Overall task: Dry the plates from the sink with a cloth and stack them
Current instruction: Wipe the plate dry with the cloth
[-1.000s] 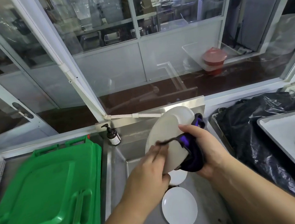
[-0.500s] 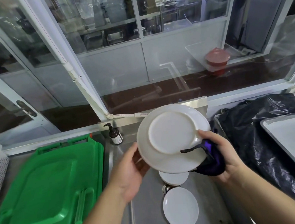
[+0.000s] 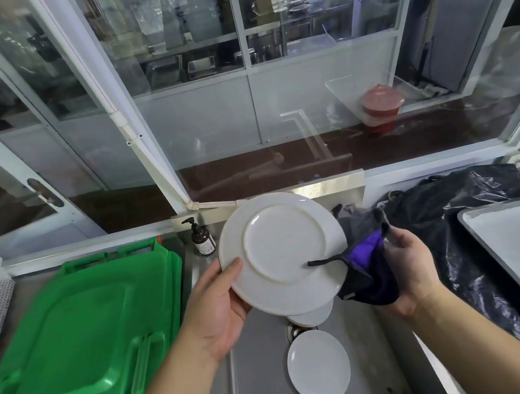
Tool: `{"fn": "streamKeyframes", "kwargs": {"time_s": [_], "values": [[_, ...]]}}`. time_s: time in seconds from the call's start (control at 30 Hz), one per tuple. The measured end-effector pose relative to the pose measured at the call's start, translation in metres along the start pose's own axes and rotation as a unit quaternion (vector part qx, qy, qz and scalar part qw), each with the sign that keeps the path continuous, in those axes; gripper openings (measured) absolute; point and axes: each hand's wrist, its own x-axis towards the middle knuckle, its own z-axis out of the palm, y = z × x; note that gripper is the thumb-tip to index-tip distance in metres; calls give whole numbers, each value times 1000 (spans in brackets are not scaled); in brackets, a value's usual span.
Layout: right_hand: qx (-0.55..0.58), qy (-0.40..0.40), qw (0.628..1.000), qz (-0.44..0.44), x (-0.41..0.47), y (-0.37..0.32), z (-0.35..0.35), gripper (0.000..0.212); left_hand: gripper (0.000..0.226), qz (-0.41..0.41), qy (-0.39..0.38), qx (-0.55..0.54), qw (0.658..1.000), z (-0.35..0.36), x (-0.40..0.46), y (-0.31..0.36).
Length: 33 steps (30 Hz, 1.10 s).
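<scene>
Honestly, your left hand (image 3: pixel 221 307) only pinches the plate (image 3: pixel 280 251) by its left rim over the sink (image 3: pixel 261 369) while your right hand (image 3: pixel 411 265) clutches the cloth (image 3: pixel 367 273), so a wet rim could slip and smash onto the two plates below (image 3: pixel 318 366).

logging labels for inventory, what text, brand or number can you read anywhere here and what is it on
Nothing here reads clearly.
Soap bottle: it has a pale label, print too small and blurred to read.
Held plate, cloth, green lid: no lettering visible.
</scene>
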Motion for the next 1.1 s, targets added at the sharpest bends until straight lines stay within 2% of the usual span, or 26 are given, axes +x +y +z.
{"fn": "streamKeyframes", "kwargs": {"time_s": [0.13,0.27,0.37,0.47,0.7,0.8,0.9,1.07,1.1], "values": [[-78,-14,997,10,3,-4,-2,54,46,7,-14,17,1000,-3,0,4],[-157,-1,988,-10,1,5,9,45,32,-11,-35,22,999,0,-3,1],[-134,8,990,-29,4,7,11,46,26,-24,-44,11,999,2,-5,-1],[-104,5,994,-24,7,14,14,41,31,-5,-41,-17,999,9,-6,-6],[-28,87,992,-88,11,43,28,59,35,46,-20,-90,995,38,-17,-40],[-17,97,993,-62,10,47,25,58,29,40,-18,-70,997,37,-17,-47],[-56,92,994,-31,8,27,14,57,23,9,-38,11,999,26,-15,-38],[-148,47,986,54,5,-11,7,51,44,-54,-105,72,990,9,-4,2],[-154,42,985,65,5,-15,8,53,42,-71,-114,81,988,9,-4,7]]}}
